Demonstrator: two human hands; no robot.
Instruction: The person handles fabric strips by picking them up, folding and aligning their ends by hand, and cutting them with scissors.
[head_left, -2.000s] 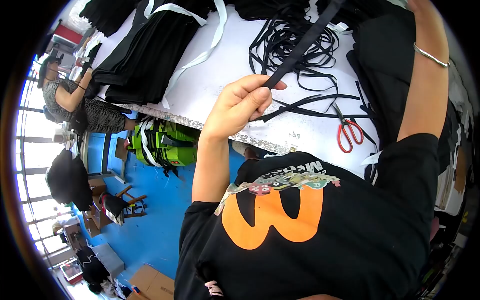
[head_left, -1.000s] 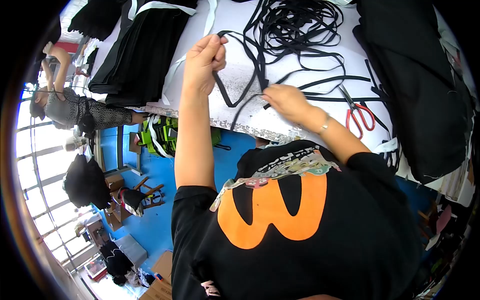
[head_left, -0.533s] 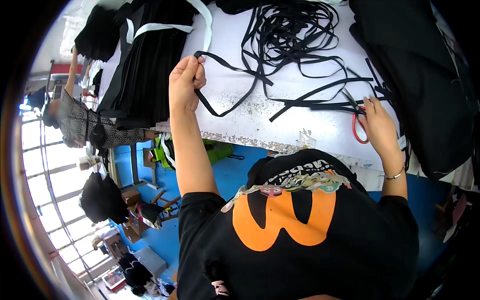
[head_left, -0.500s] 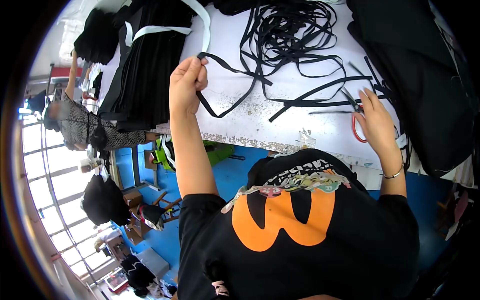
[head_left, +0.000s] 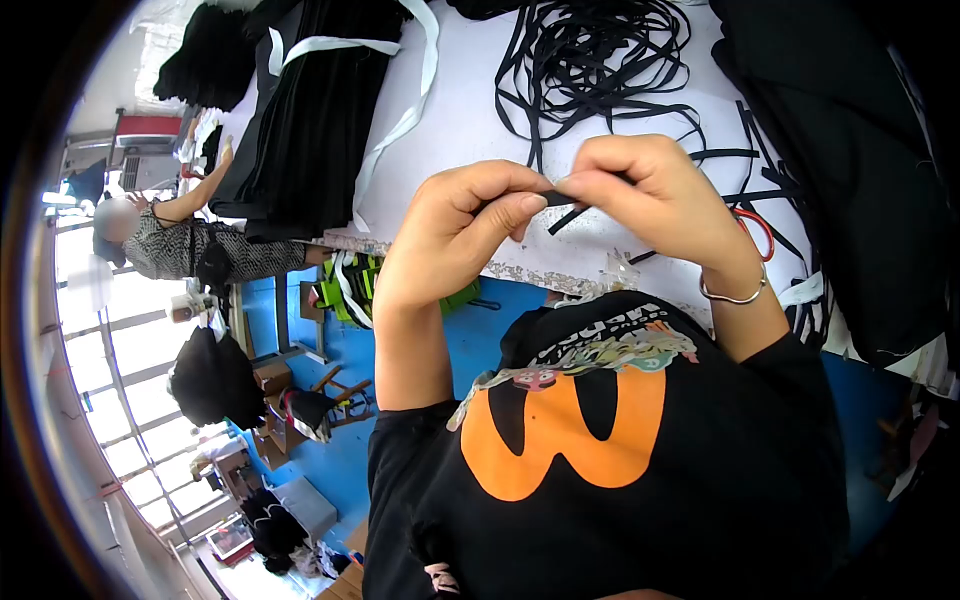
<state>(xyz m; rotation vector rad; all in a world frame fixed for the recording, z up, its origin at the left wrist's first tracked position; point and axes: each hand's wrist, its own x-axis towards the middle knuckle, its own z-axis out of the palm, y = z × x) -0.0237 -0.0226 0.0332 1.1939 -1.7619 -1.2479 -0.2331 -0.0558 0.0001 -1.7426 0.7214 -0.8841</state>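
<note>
Left grip and right grip pinch a black strap, mostly finger-hidden, above the counter's near edge. The right one partly covers red-handled scissors; tangled strapping lies farther in, cut off.

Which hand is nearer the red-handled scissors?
The right hand. Its wrist side is right beside the red-handled scissors, which it partly hides. The left hand is farther off to the left, pinching a narrow black fabric strip.
</note>
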